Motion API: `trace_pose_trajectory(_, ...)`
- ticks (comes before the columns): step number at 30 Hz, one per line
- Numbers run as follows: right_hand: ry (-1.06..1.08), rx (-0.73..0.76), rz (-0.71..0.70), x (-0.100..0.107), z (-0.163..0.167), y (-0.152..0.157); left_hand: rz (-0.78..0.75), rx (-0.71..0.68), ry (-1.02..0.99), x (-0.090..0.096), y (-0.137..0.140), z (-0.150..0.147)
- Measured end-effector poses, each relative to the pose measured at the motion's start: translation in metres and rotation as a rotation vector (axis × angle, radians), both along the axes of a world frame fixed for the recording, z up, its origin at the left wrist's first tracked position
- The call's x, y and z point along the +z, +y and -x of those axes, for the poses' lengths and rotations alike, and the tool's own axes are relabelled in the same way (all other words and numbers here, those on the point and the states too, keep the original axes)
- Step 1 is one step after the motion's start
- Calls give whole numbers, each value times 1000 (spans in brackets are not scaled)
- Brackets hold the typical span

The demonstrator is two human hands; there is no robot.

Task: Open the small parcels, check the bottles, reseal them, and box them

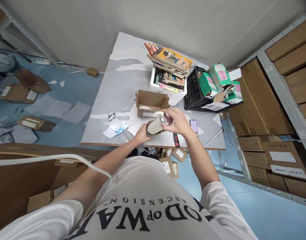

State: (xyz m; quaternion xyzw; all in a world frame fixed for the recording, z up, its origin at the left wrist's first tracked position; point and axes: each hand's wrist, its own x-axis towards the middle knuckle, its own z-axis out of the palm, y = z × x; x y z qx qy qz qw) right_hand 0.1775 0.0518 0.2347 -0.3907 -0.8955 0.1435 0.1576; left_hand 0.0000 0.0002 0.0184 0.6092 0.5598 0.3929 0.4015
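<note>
Tilted over the front of the table is a cream-coloured cylindrical bottle (155,126) with a pale loop or handle near its top. My right hand (176,119) is closed around the upper end of the bottle, where something clear or shiny shows under the fingers. The bottle's lower end sits in a small dark-edged box (149,130). My left hand (142,134) grips that box from the left side. Just beyond both hands stands an open brown cardboard box (152,100) with its flap raised.
Left of my hands lie crumpled white paper (116,128) and a foil ball (111,115). A phone (193,126) and a red-black cutter (176,140) lie on the right. Behind stand a white bin (155,88) of books and a black crate (192,90) of green boxes.
</note>
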Motion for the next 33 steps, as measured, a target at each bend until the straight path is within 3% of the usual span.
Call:
trace_pose_trajectory(5, 263, -41, -12, 24, -12, 25, -4, -22, 42, 13, -8, 8)
trace_pose_trajectory(10, 480, -118, 116, 37, -2, 49, -270, -20, -146, 67, -23, 9)
trace_pose_trajectory(13, 564, -164, 221, 38, 10, 57, -181, 11, -423, 102, -31, -1)
trace_pose_trajectory(16, 659, -197, 336, 31, 15, 57, -47, 104, -638, 121, -38, -9)
trace_pose_trajectory(23, 871, -70, 789, 2, 6, 29, 291, 11, -1124, 131, -55, -7)
trace_pose_trajectory(29, 854, -172, 799, -11, 3, 22, 424, -37, -1136, 125, -61, -16)
trace_pose_trajectory(33, 809, -181, 760, -10, 1, 23, 305, 6, -988, 117, -58, -20)
